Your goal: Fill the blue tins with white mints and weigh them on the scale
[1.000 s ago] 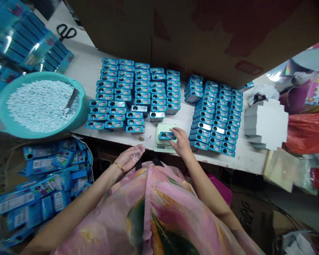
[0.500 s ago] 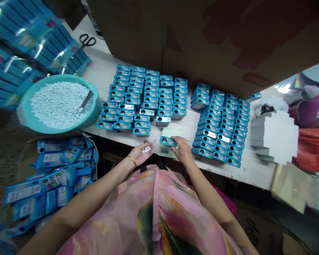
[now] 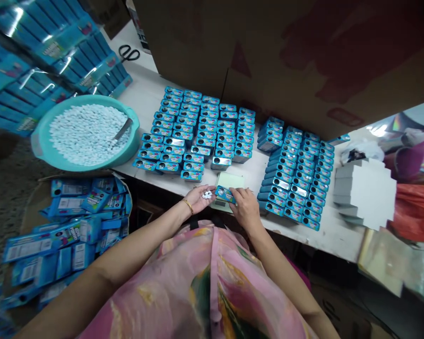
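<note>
My left hand (image 3: 197,200), palm up with fingers lightly curled, cradles several small white candies (image 3: 207,194). Between the thumb and fingers of my right hand (image 3: 246,207) is a small blue candy box (image 3: 224,194), its printed end with a round hole facing up. The box is tilted beside the left fingertips, over a pale green weighing scale (image 3: 229,179) that the hands and box partly cover. On the left, a turquoise basin (image 3: 136,136) is full of similar white candies, with a metal scoop (image 3: 123,129) stuck in them.
Rows of blue boxes stand on the white table (image 3: 162,185), one block left (image 3: 194,127) and one right (image 3: 293,174). A carton (image 3: 42,188) of blue packs sits below the basin. Scissors (image 3: 129,52), stacked white card (image 3: 365,193) and a large brown carton (image 3: 261,56) surround them.
My right hand has turned the blue box and brought it against the left fingertips. The left hand has moved towards the box with the candies. The camera view has shifted slightly.
</note>
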`<state>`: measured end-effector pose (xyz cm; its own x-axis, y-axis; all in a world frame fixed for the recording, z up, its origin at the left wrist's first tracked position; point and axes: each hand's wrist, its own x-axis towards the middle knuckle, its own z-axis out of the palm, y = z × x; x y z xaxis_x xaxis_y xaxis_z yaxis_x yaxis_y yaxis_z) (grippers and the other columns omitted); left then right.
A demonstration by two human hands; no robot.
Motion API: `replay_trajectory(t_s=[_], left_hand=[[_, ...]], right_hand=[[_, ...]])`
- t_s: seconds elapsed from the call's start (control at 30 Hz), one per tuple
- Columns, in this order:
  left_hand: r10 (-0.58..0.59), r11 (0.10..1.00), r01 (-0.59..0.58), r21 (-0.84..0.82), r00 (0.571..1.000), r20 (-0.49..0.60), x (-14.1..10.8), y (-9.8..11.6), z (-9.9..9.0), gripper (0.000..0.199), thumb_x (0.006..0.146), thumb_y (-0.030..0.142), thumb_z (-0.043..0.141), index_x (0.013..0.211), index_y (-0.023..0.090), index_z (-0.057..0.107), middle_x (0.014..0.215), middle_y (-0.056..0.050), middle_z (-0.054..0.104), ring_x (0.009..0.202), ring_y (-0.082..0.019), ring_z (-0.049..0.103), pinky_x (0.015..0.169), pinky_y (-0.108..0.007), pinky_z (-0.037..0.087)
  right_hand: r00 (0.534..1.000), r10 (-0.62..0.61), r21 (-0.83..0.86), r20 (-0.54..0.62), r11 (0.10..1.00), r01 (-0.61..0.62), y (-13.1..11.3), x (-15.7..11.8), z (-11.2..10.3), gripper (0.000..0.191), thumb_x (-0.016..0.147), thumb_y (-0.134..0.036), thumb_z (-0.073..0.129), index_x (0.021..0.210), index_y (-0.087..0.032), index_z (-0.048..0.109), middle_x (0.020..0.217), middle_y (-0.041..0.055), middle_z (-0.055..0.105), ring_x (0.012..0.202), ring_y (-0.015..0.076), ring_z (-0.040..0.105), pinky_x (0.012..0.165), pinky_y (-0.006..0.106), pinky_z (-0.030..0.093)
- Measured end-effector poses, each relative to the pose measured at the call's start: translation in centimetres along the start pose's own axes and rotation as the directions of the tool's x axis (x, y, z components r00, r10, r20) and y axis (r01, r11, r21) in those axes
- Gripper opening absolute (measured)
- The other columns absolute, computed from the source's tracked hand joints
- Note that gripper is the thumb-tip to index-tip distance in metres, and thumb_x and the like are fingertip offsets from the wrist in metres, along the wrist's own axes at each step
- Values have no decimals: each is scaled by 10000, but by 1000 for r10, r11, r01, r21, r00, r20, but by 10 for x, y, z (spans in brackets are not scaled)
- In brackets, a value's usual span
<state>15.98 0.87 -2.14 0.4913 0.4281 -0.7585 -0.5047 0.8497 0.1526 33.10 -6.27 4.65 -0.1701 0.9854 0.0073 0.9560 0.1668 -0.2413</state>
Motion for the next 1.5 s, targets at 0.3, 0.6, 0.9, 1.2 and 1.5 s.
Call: replay_trajectory(t_s=[0.3,0.6,0.9,1.2,1.5], left_hand=[[-25,999,25,28,1000,-9,1,-4,4,195,809,145,444,810,40,608,705,-125,634,625,-160,595,586,-261,488],[-50,999,50,7,999,-8,7,-8,5,184,808,140,447,815,45,605,665,-112,623,598,-155,588,583,-268,491],[-13,1000,13,-10,996,-91,-2,7,-21,192,803,143,451,830,50,617,727,-137,627,695,-169,614,611,-252,519],[32,996,-44,-75,988,-151,-22,18,-57,165,804,121,452,862,65,596,767,-129,624,740,-173,621,641,-262,541],[55,991,-82,-108,972,-230,-32,21,-72,186,803,107,435,868,44,597,815,-157,613,759,-196,620,634,-301,553]], right_hand=[[1000,-25,-35,6,999,25,-2,-5,-4,397,798,-231,478,1193,-202,451,1011,93,551,889,250,429,741,373,341],[997,65,149,-52,987,-56,12,-7,9,407,770,-231,504,1175,-211,468,1019,83,550,921,246,455,786,383,372],[966,214,494,-142,861,-118,43,4,55,320,750,-262,546,1059,-185,510,994,72,571,940,203,516,839,356,399],[958,217,474,-188,874,-105,64,-10,56,512,755,-308,570,1229,-195,410,1193,105,491,1121,205,430,946,388,352],[923,314,541,-223,827,-150,74,-39,61,621,685,-420,638,1229,-222,414,1188,101,491,1106,226,444,937,415,367]])
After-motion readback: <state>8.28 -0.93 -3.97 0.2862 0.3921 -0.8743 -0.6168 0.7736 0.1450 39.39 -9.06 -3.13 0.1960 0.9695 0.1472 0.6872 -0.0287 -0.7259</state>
